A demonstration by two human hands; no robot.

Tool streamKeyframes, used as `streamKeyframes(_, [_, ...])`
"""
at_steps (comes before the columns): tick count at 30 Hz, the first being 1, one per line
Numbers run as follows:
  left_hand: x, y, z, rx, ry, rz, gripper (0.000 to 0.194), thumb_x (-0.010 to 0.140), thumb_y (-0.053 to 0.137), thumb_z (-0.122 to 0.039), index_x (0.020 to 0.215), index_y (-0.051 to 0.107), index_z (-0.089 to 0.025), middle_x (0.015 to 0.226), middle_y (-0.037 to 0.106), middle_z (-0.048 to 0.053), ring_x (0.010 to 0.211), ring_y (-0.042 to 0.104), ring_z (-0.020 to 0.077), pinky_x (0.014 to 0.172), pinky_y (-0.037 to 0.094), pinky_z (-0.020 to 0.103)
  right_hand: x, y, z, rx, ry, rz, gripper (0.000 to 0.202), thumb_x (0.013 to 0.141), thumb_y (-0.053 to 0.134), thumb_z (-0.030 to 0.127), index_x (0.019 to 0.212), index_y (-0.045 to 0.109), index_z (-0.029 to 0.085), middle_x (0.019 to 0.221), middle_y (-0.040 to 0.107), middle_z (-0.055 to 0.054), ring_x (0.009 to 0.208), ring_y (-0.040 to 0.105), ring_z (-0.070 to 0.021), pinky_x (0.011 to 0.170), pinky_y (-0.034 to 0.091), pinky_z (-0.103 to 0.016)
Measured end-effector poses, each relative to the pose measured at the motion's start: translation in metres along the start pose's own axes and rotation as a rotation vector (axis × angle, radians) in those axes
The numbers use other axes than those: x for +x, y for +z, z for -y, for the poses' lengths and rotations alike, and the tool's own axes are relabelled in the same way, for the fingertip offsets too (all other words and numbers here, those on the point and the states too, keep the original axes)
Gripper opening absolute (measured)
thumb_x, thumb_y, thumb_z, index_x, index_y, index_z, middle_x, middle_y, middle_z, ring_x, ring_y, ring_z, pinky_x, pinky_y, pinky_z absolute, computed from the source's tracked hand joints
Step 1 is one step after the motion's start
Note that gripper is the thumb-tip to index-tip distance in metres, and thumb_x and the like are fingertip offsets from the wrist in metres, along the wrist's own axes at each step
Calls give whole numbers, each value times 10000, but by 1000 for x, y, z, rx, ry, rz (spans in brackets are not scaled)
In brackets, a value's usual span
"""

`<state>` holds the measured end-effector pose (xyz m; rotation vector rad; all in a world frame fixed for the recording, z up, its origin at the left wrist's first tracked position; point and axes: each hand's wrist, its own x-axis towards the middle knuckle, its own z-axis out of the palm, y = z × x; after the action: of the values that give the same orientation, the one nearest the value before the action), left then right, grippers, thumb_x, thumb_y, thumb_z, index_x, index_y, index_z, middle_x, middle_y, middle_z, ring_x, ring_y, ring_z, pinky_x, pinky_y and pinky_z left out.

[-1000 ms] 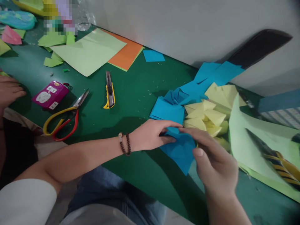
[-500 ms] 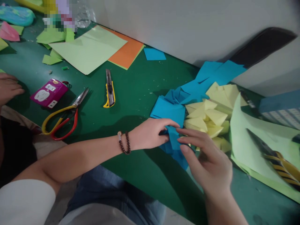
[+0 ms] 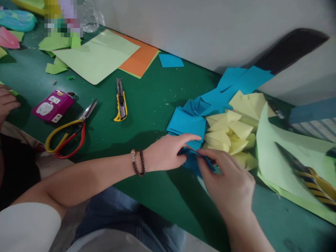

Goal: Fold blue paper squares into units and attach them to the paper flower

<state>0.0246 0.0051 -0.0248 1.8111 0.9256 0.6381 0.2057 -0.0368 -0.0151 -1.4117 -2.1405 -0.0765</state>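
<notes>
Between my hands is a piece of folded blue paper (image 3: 194, 164), low over the green table. My left hand (image 3: 168, 151), with a beaded bracelet at the wrist, grips its left side, the index finger stretched out above it. The thumb and fingers of my right hand (image 3: 228, 178) pinch its right edge. Just behind lies a stack of blue paper squares (image 3: 187, 122), and beyond it more blue sheets (image 3: 231, 84) lean toward the wall. Folded yellow paper pieces (image 3: 228, 133) are piled right beside my right hand.
On the green table (image 3: 147, 101) lie a yellow cutter (image 3: 121, 105), red-and-yellow scissors (image 3: 70, 133), a purple socket block (image 3: 54, 105), and pale green and orange sheets (image 3: 97, 56). More scissors (image 3: 309, 178) rest on green paper at right. Another person's hand (image 3: 7, 101) is at far left.
My right hand has closed from spread fingers into a pinch on the blue paper, whose raised flap now lies lower. My left index finger has straightened. The view has shifted slightly.
</notes>
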Motion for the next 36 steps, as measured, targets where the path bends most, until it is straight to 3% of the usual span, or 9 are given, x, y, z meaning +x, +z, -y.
streamKeyframes(3, [-3, 2, -1, 161, 52, 1, 594, 857, 474, -88, 1435, 401, -207, 1128, 712, 72, 902, 701, 213, 798, 542, 336, 0, 1, 1, 6, -26, -6, 139, 860, 597, 139, 910, 654, 255, 862, 733, -12, 766, 692, -192, 682, 535, -330])
streamKeyframes(8, [-5, 0, -7, 386, 83, 41, 639, 874, 446, -105, 1490, 310, -205, 932, 730, 45, 742, 683, 215, 665, 523, 314, 3, -1, 0, 4, -170, -46, 213, 823, 668, 153, 1005, 657, 262, 954, 738, -47, 833, 695, -230, 755, 553, -380])
streamKeyframes(13, [-4, 5, -3, 294, 138, -36, 574, 905, 450, -187, 1469, 345, -209, 968, 736, 51, 741, 677, 203, 648, 499, 283, 3, -3, -1, 9, -204, -77, 261, 808, 673, 129, 1012, 673, 292, 941, 743, -35, 788, 691, -238, 735, 549, -403])
streamKeyframes(17, [-5, 7, -1, 234, 161, -56, 558, 908, 414, -189, 1463, 360, -188, 843, 719, 47, 656, 641, 203, 597, 464, 284, 3, -3, -1, 3, -200, -83, 234, 801, 682, 133, 977, 688, 287, 934, 743, -39, 795, 687, -237, 734, 550, -397])
streamKeyframes(21, [-4, 2, -3, 163, 76, -23, 568, 900, 406, -144, 1464, 351, -164, 695, 628, -3, 546, 544, 142, 539, 389, 235, 3, -3, -1, 126, -16, -23, 178, 852, 650, 190, 1006, 689, 269, 926, 740, -40, 778, 685, -202, 742, 559, -359])
streamKeyframes(25, [1, -4, -3, -39, -86, -79, 502, 880, 442, -119, 1376, 484, -184, 567, 462, -71, 468, 410, 89, 475, 315, 197, 0, -6, -5, 305, 330, 2, 226, 933, 544, 315, 1106, 679, 258, 961, 744, -41, 784, 700, -179, 713, 573, -327])
streamKeyframes(27, [3, -7, -3, -140, -136, -83, 467, 873, 453, -111, 1326, 539, -183, 538, 394, -81, 453, 361, 82, 446, 291, 196, 0, -7, -7, 368, 418, -30, 235, 937, 538, 330, 1105, 681, 252, 969, 747, -41, 833, 709, -185, 731, 582, -326])
streamKeyframes(32, [5, -11, -3, -365, -229, -62, 418, 874, 470, -121, 1261, 603, -205, 513, 346, -77, 446, 302, 83, 416, 250, 208, 2, -9, -8, 480, 414, -90, 197, 911, 581, 276, 1074, 689, 253, 971, 742, -33, 844, 706, -179, 739, 596, -325])
streamKeyframes(36, [8, -10, 0, -542, -329, -141, 349, 855, 484, -120, 1140, 663, -210, 512, 324, -75, 433, 272, 74, 405, 200, 214, 2, -9, -10, 581, 360, -112, 217, 915, 574, 238, 1098, 686, 273, 1001, 727, -24, 819, 681, -152, 720, 591, -296])
